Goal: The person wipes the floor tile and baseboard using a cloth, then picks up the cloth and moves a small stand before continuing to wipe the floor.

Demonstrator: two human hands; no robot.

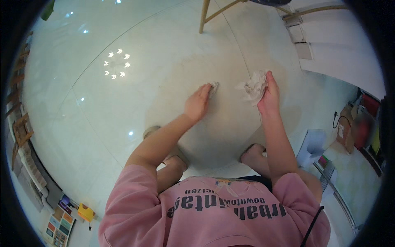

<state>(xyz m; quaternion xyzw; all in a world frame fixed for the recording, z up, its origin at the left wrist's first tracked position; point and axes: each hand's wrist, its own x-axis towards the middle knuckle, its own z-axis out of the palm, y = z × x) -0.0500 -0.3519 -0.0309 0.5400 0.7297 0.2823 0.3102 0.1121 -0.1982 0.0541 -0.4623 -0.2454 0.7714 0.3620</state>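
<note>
My left hand [197,103] is low over the pale glossy tile floor [172,43], its fingers closed around a small crumpled piece of tissue [214,87]. I cannot tell whether that tissue touches the floor. To its right, a larger wad of crumpled white tissue [255,87] is gripped in my right hand [271,95], with the thumb pointing up and loose folds hanging toward the left. Some greyish marks show on this wad. My feet stand apart on either side of the floor area below the hands, partly hidden by my forearms.
A chair's wooden legs [203,18] stand ahead, near a white cabinet-like unit [333,40]. On the right are a grey dustpan-like object [311,146], a metal pole [338,194] and a brown paper bag [346,129]. A yellow box-like item [86,212] lies at lower left.
</note>
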